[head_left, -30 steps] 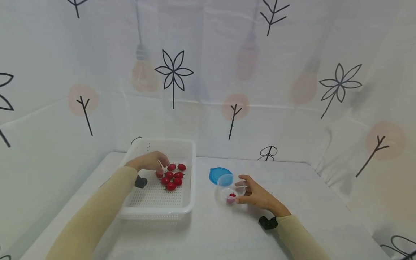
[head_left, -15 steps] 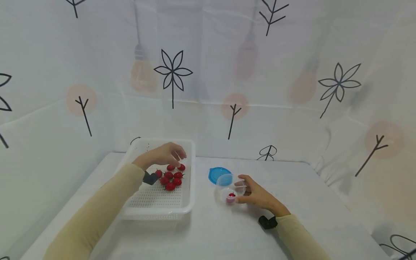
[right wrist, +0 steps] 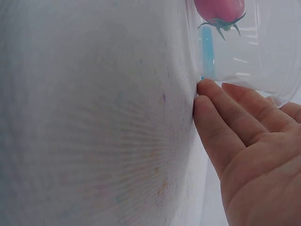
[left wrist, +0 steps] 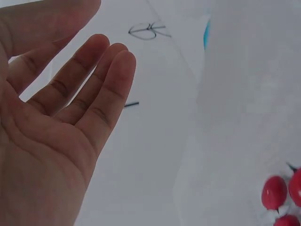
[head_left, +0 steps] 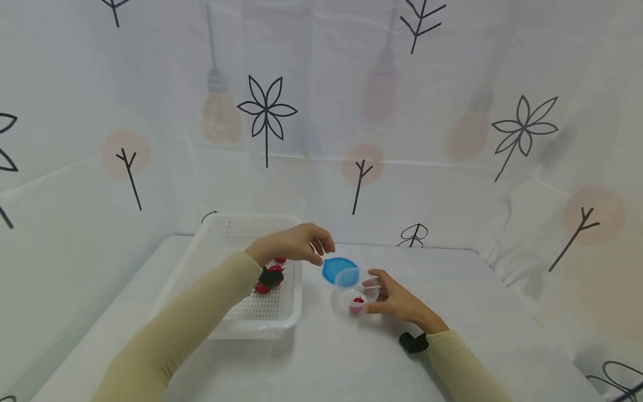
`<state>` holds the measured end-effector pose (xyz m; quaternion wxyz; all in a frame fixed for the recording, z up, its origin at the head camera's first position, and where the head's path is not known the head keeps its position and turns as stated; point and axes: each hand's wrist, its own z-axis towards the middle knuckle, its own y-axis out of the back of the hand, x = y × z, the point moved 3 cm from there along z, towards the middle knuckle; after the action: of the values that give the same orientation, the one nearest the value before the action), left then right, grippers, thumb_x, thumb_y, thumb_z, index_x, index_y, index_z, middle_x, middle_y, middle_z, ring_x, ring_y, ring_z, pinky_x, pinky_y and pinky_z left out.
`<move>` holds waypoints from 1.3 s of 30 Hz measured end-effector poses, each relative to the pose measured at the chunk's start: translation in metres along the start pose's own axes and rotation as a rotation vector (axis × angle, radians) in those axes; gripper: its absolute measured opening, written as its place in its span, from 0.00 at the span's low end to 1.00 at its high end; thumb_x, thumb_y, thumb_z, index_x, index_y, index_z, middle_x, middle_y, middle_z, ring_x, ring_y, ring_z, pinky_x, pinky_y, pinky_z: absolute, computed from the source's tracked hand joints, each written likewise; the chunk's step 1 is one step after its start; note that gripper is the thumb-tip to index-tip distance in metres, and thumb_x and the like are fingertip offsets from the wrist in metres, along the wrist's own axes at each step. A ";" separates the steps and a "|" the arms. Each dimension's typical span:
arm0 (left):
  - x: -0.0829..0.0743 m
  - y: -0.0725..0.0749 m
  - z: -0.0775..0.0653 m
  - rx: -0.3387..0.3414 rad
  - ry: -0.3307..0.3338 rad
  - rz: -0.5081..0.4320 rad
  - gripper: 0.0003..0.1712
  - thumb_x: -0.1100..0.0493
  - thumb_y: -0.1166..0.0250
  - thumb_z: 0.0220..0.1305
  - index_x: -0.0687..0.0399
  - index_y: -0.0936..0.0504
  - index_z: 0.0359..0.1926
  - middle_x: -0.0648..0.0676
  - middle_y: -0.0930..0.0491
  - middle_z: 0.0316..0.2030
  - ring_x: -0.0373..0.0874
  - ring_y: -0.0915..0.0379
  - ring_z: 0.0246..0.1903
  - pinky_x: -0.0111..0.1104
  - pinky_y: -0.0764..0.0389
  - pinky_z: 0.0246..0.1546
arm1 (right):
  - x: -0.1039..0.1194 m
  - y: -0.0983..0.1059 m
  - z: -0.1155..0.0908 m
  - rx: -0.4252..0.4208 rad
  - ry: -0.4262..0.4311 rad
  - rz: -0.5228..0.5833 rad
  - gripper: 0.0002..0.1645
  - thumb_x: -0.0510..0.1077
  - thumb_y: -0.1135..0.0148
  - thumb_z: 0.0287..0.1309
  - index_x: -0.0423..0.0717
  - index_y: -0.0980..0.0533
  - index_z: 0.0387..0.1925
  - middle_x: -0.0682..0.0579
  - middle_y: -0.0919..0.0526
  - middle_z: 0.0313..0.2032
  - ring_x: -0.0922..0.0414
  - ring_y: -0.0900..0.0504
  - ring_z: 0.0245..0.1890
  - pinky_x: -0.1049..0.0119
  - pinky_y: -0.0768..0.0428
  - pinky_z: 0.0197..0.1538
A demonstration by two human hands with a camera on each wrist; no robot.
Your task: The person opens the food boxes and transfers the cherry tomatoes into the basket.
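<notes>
My left hand (head_left: 296, 244) hovers over the right rim of the white basket (head_left: 297, 301), near the blue lid (head_left: 339, 271). Its fingers are loosely bent, and nothing shows in its palm in the left wrist view. Red cherry tomatoes (head_left: 263, 288) lie in the basket, partly covered by the left wrist and its black strap. My right hand (head_left: 402, 301) holds a small clear plastic tub (head_left: 344, 296) from the right, thumb in front and fingers behind. One cherry tomato (right wrist: 220, 9) with a green calyx sits inside the tub.
The white-covered table (head_left: 321, 363) ends at a patterned curtain (head_left: 321, 111) behind and at both sides. Between basket and tub runs a narrow strip of tabletop, with the lid lying flat just behind the tub.
My left hand has lifted off the tomatoes and moved right, out over the basket's right rim. The right hand and the tub have stayed in place.
</notes>
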<state>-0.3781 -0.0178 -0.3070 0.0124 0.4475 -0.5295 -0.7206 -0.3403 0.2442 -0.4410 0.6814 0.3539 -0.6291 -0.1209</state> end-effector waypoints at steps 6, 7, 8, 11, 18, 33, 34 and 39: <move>-0.014 -0.018 0.021 0.075 -0.032 0.025 0.15 0.65 0.30 0.53 0.47 0.18 0.42 0.44 0.21 0.40 0.44 0.22 0.43 0.30 0.20 0.38 | 0.001 -0.001 -0.001 0.017 0.002 0.040 0.58 0.58 0.27 0.45 0.48 0.50 0.70 0.50 0.30 0.62 0.48 0.25 0.54 0.48 0.25 0.54; -0.015 -0.020 0.025 0.087 -0.032 0.026 0.15 0.65 0.30 0.53 0.47 0.18 0.42 0.44 0.21 0.40 0.44 0.22 0.43 0.29 0.21 0.38 | 0.002 -0.001 -0.002 0.017 0.006 0.039 0.58 0.58 0.27 0.45 0.47 0.50 0.70 0.50 0.30 0.62 0.48 0.25 0.55 0.48 0.26 0.55; -0.018 -0.023 0.027 0.101 -0.030 0.026 0.15 0.66 0.30 0.53 0.47 0.19 0.42 0.43 0.21 0.40 0.44 0.23 0.43 0.29 0.21 0.39 | 0.002 0.000 -0.002 0.017 0.012 0.037 0.58 0.57 0.27 0.46 0.47 0.50 0.70 0.50 0.30 0.62 0.47 0.26 0.55 0.48 0.26 0.55; -0.022 -0.031 0.037 0.151 -0.017 0.018 0.15 0.67 0.30 0.53 0.47 0.19 0.42 0.43 0.21 0.40 0.44 0.23 0.43 0.29 0.21 0.38 | 0.004 0.001 -0.003 0.016 0.028 0.032 0.57 0.57 0.27 0.46 0.46 0.50 0.70 0.49 0.30 0.62 0.48 0.25 0.54 0.48 0.26 0.55; -0.024 -0.051 0.052 0.250 0.015 0.010 0.17 0.71 0.32 0.51 0.50 0.17 0.41 0.46 0.20 0.41 0.41 0.24 0.42 0.29 0.20 0.37 | 0.003 0.003 -0.003 0.031 0.043 0.057 0.55 0.56 0.27 0.47 0.50 0.49 0.69 0.49 0.31 0.63 0.49 0.25 0.54 0.50 0.26 0.56; -0.021 -0.091 0.061 0.427 0.045 0.063 0.21 0.74 0.32 0.46 0.55 0.17 0.44 0.51 0.17 0.38 0.37 0.24 0.38 0.28 0.23 0.37 | 0.000 0.002 -0.003 0.023 0.054 0.017 0.56 0.57 0.27 0.47 0.49 0.50 0.70 0.43 0.29 0.59 0.53 0.22 0.47 0.54 0.25 0.51; -0.021 -0.092 0.062 0.428 0.046 0.070 0.21 0.74 0.31 0.45 0.54 0.17 0.42 0.50 0.17 0.38 0.37 0.24 0.38 0.28 0.23 0.37 | 0.000 0.003 -0.004 0.019 0.056 0.012 0.56 0.58 0.28 0.47 0.49 0.50 0.70 0.44 0.29 0.58 0.53 0.22 0.47 0.54 0.25 0.51; -0.020 -0.098 0.063 0.429 0.059 0.108 0.17 0.70 0.28 0.46 0.48 0.17 0.38 0.48 0.18 0.37 0.36 0.24 0.38 0.27 0.24 0.38 | 0.001 0.004 -0.004 0.013 0.055 0.002 0.56 0.59 0.28 0.46 0.50 0.49 0.70 0.46 0.31 0.60 0.54 0.23 0.48 0.55 0.25 0.51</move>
<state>-0.3633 0.0828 -0.3678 -0.0288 0.4318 -0.6932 -0.5764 -0.3369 0.2475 -0.4377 0.6964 0.3610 -0.6111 -0.1064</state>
